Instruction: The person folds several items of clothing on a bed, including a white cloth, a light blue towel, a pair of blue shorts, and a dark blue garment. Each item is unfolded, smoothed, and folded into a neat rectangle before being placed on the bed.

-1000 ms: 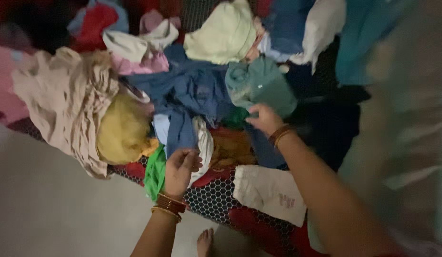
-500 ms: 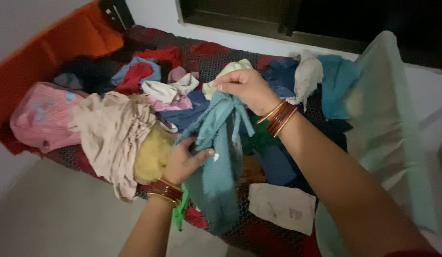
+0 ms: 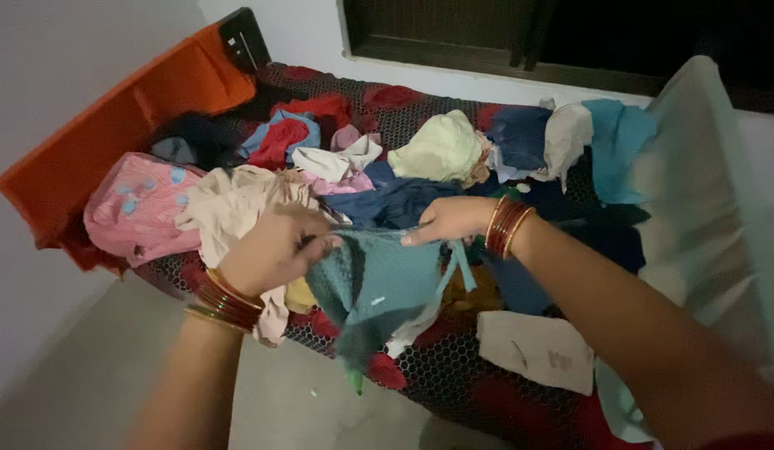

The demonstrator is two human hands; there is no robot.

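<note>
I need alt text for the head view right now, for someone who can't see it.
Both hands hold a teal garment spread between them, left hand and right hand gripping its top edge, above a bed with a red patterned cover. A heap of mixed clothes lies behind, and a folded white cloth lies near the bed's edge.

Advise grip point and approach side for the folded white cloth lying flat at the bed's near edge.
Pinch the white cloth at its near-left corner, coming from the floor side. It lies flat and alone on the patterned bedspread, that edge seems unobstructed; the right arm crosses above its far right side.
</note>
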